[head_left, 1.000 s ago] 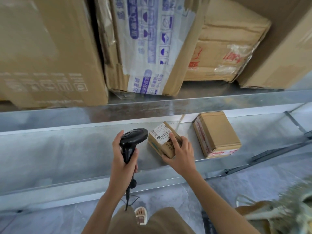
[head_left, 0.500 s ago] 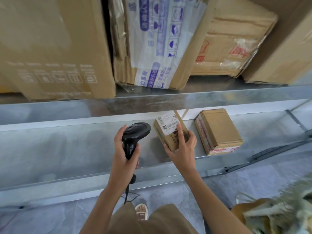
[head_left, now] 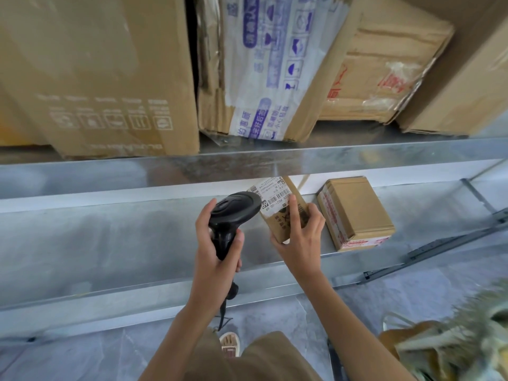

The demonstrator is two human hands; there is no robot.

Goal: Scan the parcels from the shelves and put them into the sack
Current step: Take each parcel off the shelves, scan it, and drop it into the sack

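Observation:
My right hand (head_left: 298,240) grips a small brown parcel (head_left: 277,229) with a white barcode label, tilted up off the lower metal shelf (head_left: 110,243). My left hand (head_left: 213,255) holds a black barcode scanner (head_left: 233,213) by its handle, its head right beside the label. A second brown parcel (head_left: 354,211) with red-printed tape lies on the same shelf just to the right. The sack (head_left: 445,347), woven and frayed at its mouth, sits on the floor at the lower right.
Large cardboard boxes (head_left: 104,78) crowd the upper shelf, one with blue print (head_left: 275,64). The upper shelf's front edge (head_left: 302,163) hangs just above the held parcel. A black rail (head_left: 439,248) runs at the right. Grey floor and my sandalled foot (head_left: 230,343) lie below.
My right hand has lifted the small parcel and tipped its label up. The scanner head has come closer to the label. The view has shifted slightly downward.

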